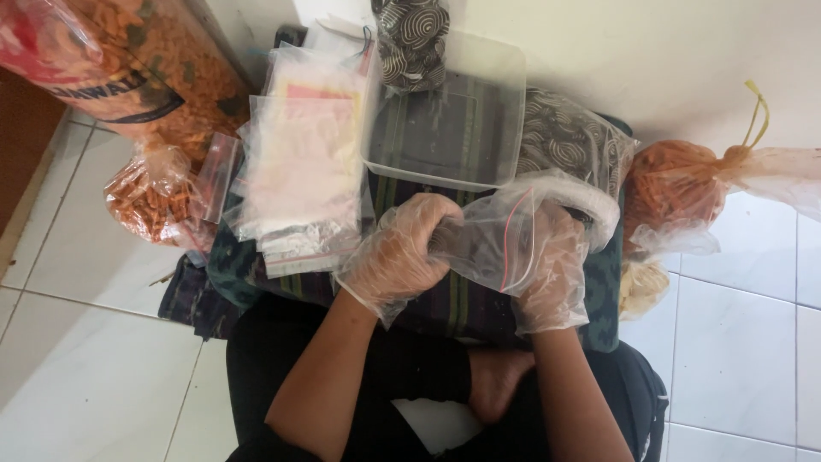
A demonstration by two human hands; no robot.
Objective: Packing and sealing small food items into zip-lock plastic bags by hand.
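Both my hands wear thin clear plastic gloves. My left hand (402, 252) grips the left edge of a small clear zip bag (492, 244) with a red seal line. The bag's right side is held by my right hand (552, 265), over a dark striped woven cloth (445, 304) on the floor. Whether anything is inside the bag I cannot tell. Just beyond my hands stands an empty clear plastic tub (500, 85).
A stack of clear zip bags (295, 171) lies to the left. Bags of orange snacks sit at far left (150, 201), top left (145, 60) and right (680, 184). Dark patterned bags (573, 137) rest behind the tub. White tiled floor (103, 359) surrounds my crossed legs.
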